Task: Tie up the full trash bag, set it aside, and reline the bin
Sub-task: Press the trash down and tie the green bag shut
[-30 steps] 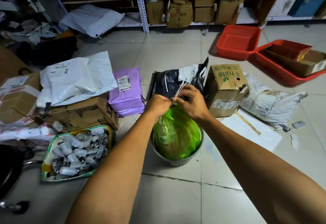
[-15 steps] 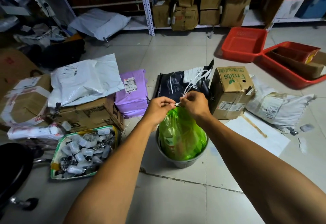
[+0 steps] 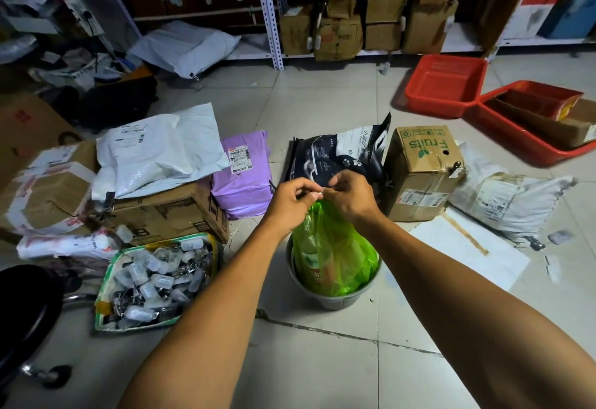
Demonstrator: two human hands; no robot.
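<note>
A full green trash bag stands in a small grey bin on the tiled floor, its top gathered to a neck. My left hand and my right hand meet just above that neck. Both pinch the bag's thin white drawstring between fingertips and thumb. Only a short bit of the string shows between the hands; the rest is hidden by my fingers.
A black pouch and a "Fruits" carton stand right behind the bin. A purple parcel, cartons and a tray of small clips lie left. Red baskets sit far right, shelving behind.
The long white string loops that stuck up behind my hands have been drawn in and no longer show. My hands have closed in tighter over the bag's neck.
</note>
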